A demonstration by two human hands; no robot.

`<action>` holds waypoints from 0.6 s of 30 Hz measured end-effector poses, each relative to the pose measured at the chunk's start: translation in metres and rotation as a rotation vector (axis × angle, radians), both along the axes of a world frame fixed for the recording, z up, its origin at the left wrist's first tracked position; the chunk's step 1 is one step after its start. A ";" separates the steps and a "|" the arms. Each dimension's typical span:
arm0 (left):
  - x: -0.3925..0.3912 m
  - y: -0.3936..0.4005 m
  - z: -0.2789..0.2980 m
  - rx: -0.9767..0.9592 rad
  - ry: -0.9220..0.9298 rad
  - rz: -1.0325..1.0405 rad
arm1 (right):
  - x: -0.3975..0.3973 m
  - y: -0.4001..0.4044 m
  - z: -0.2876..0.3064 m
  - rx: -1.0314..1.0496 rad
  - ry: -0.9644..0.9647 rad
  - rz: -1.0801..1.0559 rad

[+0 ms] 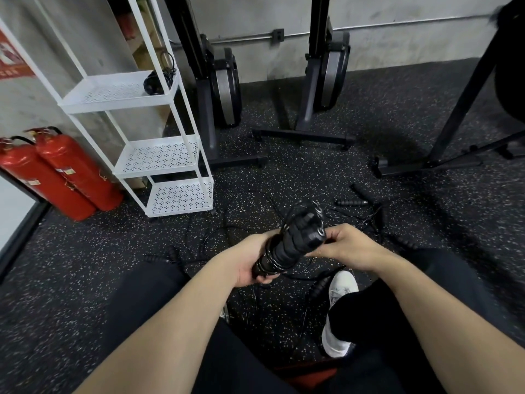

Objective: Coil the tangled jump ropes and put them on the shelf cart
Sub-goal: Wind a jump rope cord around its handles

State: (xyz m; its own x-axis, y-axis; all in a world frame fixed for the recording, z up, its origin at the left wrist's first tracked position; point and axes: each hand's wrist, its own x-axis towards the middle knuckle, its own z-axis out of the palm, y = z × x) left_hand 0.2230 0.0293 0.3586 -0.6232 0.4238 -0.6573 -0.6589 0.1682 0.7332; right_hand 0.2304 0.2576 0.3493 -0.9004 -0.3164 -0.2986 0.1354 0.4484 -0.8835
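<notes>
My left hand [252, 263] grips the lower end of a pair of black ribbed jump rope handles [289, 243] with thin black cord wound around them. My right hand [345, 245] pinches the cord at the upper end of the bundle. More black ropes [227, 237] lie tangled on the speckled floor under my hands, with loose handles [350, 202] to the right. The white shelf cart [159, 157] stands at left. One coiled black rope [154, 82] sits on its upper shelf.
Two red fire extinguishers [56, 172] lean by the wall left of the cart. Black rowing machine stands [306, 132] and a rack leg [454, 123] rise behind the ropes. My legs and a white shoe [339, 311] are below my hands.
</notes>
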 end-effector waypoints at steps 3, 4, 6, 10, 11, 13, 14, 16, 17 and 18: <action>-0.001 0.005 -0.001 -0.120 0.065 -0.039 | 0.000 0.004 0.001 0.044 -0.035 -0.009; -0.002 0.007 0.000 -0.179 0.126 -0.075 | -0.001 0.004 0.003 0.066 -0.038 -0.006; -0.002 0.010 0.001 -0.326 0.301 -0.207 | 0.000 0.005 0.004 0.097 -0.055 -0.002; -0.003 0.013 -0.006 -0.527 0.442 -0.351 | 0.002 0.002 0.008 0.065 -0.166 -0.036; -0.003 0.014 -0.008 -0.566 0.469 -0.373 | 0.003 0.001 0.007 0.080 -0.175 -0.058; -0.004 0.016 -0.013 -0.673 0.559 -0.411 | 0.003 -0.002 0.007 0.082 -0.172 -0.098; -0.003 0.017 -0.015 -0.734 0.601 -0.427 | 0.004 -0.005 0.007 0.093 -0.161 -0.112; -0.003 0.020 -0.020 -0.857 0.661 -0.437 | 0.006 -0.012 0.007 0.158 -0.110 -0.112; -0.003 0.021 -0.022 -0.922 0.688 -0.431 | 0.007 -0.016 0.007 0.212 -0.072 -0.100; -0.003 0.022 -0.024 -0.987 0.717 -0.423 | 0.008 -0.019 0.009 0.267 -0.035 -0.087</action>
State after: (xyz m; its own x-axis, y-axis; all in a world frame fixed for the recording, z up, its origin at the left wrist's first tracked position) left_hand 0.2204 0.0510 0.3343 -0.9024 0.2029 -0.3800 0.0650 0.9361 0.3456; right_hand 0.2380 0.2382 0.3580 -0.9084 -0.1447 -0.3922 0.2116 0.6500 -0.7299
